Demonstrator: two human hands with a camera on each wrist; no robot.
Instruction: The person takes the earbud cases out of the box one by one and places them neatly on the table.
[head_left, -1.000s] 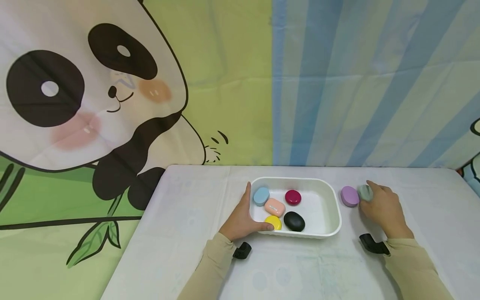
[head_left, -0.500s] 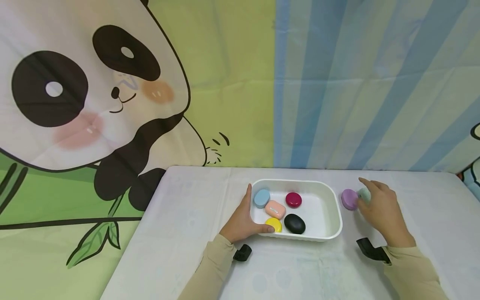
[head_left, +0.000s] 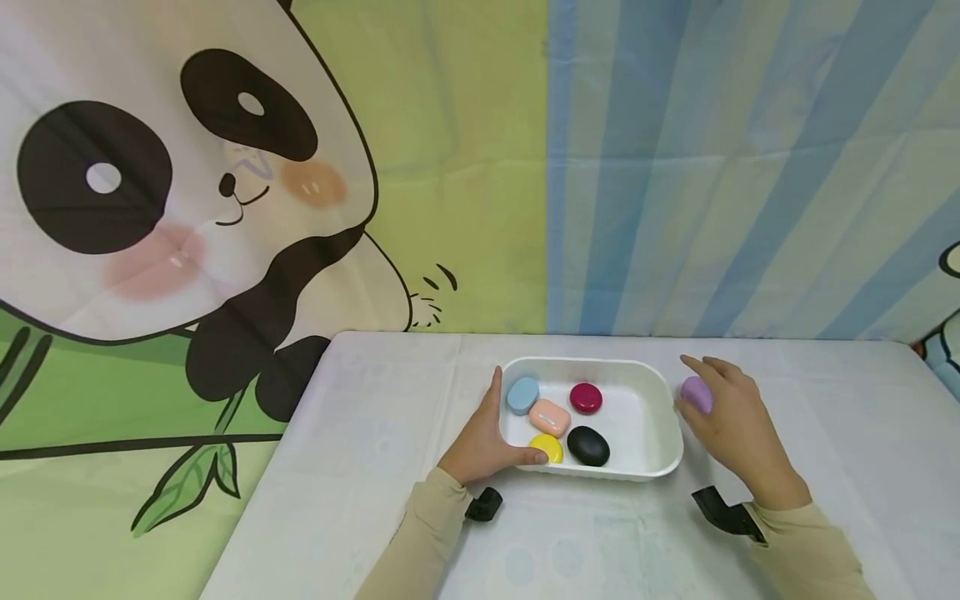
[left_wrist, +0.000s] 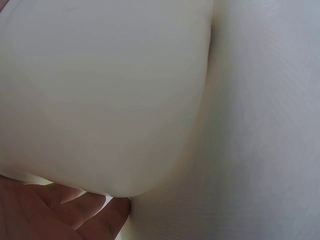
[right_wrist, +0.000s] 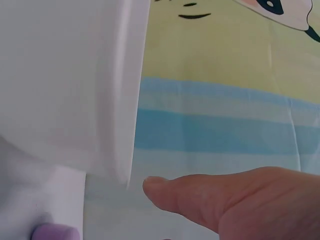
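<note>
My left hand (head_left: 486,443) grips the left end of a white tray (head_left: 651,457), thumb over the near rim and fingers along the left side. In the left wrist view its fingertips (left_wrist: 107,217) lie against the tray's outer wall. Inside are smooth rounded pieces: light blue (head_left: 522,395), pink (head_left: 550,417), yellow (head_left: 547,447), red (head_left: 586,397) and black (head_left: 588,446). Right of the tray, my right hand (head_left: 738,425) hovers with thumb and fingers apart around a purple rounded piece (head_left: 697,394); contact cannot be made out. The pale green piece is hidden by this hand.
A white cloth covers the table (head_left: 592,550), its far edge meeting a hanging curtain (head_left: 480,167) printed with a panda and stripes. Each wrist carries a black mount (head_left: 485,504). The tray's right end stands close to my right thumb.
My right hand has left the pale green piece and shifted left to the purple one, its fingers spreading. The left hand and the tray have stayed in place.
</note>
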